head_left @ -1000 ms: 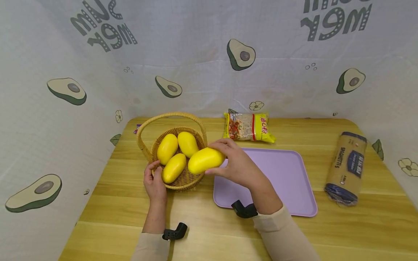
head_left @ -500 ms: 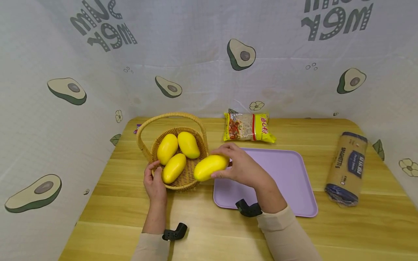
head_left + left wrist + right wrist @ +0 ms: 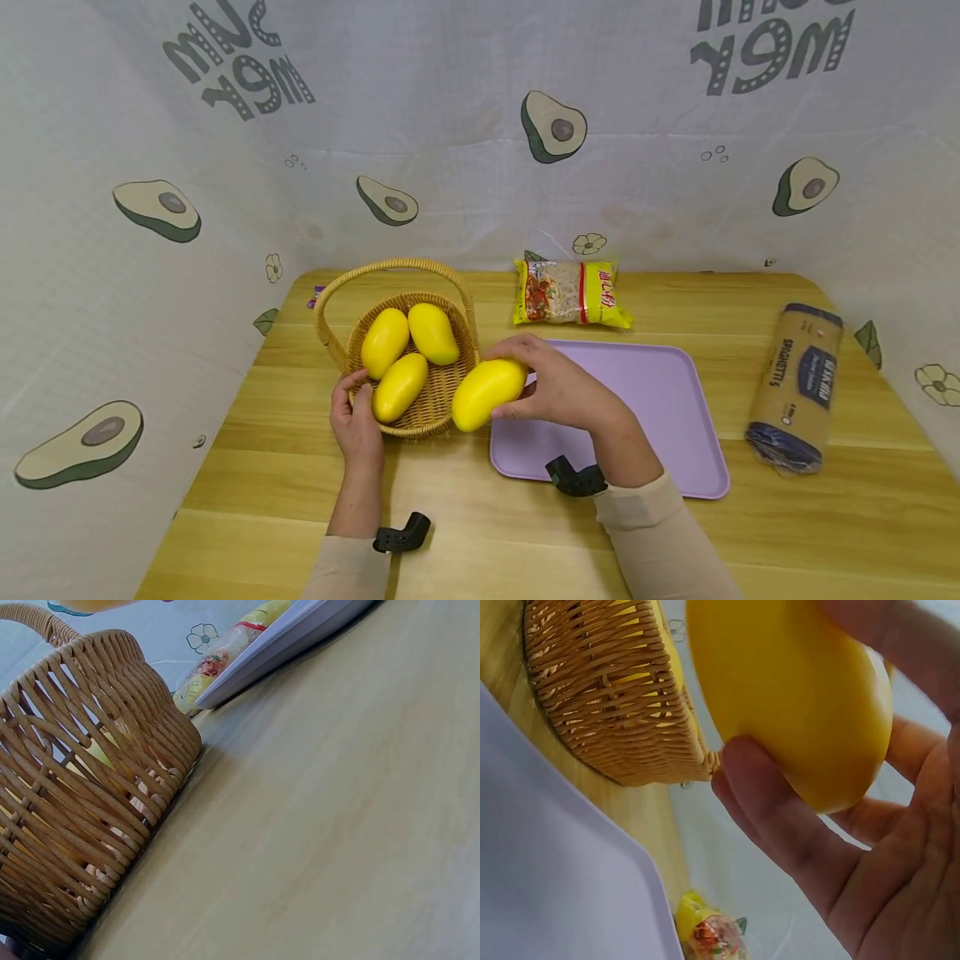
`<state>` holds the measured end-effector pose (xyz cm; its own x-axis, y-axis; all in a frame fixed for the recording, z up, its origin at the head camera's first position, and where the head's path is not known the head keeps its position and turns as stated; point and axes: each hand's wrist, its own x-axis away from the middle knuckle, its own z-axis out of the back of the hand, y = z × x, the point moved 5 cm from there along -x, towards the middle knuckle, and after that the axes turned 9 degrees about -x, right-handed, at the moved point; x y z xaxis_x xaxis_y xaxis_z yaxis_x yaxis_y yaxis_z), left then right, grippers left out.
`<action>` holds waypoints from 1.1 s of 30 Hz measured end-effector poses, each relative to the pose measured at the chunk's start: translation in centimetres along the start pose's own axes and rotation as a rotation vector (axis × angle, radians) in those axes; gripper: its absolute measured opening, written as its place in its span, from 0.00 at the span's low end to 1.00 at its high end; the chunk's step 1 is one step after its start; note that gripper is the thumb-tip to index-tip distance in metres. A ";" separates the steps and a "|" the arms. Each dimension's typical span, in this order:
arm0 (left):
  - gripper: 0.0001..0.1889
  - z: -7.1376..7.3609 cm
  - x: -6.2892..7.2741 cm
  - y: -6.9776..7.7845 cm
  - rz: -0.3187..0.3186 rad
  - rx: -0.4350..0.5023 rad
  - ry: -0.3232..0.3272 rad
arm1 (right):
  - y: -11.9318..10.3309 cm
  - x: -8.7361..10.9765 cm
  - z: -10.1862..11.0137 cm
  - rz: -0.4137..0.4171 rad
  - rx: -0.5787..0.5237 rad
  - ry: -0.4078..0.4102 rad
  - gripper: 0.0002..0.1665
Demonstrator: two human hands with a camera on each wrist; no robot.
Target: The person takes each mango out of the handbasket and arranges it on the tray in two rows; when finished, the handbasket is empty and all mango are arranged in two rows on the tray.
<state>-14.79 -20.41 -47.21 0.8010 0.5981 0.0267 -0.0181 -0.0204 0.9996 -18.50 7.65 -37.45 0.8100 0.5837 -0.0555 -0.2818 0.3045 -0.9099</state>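
My right hand (image 3: 566, 387) holds a yellow mango (image 3: 489, 393) between thumb and fingers, above the gap between basket and tray. In the right wrist view the mango (image 3: 795, 697) fills the upper middle, its far end out of frame. Three more mangoes, one of them the nearest mango (image 3: 401, 387), lie inside a wicker basket (image 3: 431, 432) with a tall arched handle. My left hand (image 3: 358, 425) grips the basket's left rim, fingers partly hidden behind it. From the left wrist the basket's woven side (image 3: 97, 772) shows close up.
A lilac tray (image 3: 637, 417) lies right of the basket, partly under my right forearm. Behind it is a yellow pasta bag (image 3: 572, 292). A spaghetti pack (image 3: 797, 387) lies far right. A small purple wrapper (image 3: 316, 295) sits behind the basket at left.
My right hand has moved slightly right and toward me with the mango, away from over the basket's rim, and the mango has tilted more steeply. My left hand and the basket stay put.
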 end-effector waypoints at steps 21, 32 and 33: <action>0.12 0.0 0.0 0.2 -0.009 -0.005 0.003 | 3.3 -1.2 4.7 -0.280 0.090 0.097 0.47; 0.12 0.0 0.0 0.0 -0.011 -0.005 0.000 | 5.1 -3.7 5.5 -0.277 0.112 0.106 0.43; 0.12 0.0 0.0 0.0 -0.013 -0.004 -0.002 | 5.3 -3.9 5.5 -0.282 0.115 0.105 0.43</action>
<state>-14.77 -20.39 -47.22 0.8022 0.5968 0.0140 -0.0106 -0.0093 0.9999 -26.03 11.13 -39.83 0.9113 0.3855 0.1444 -0.0904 0.5297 -0.8434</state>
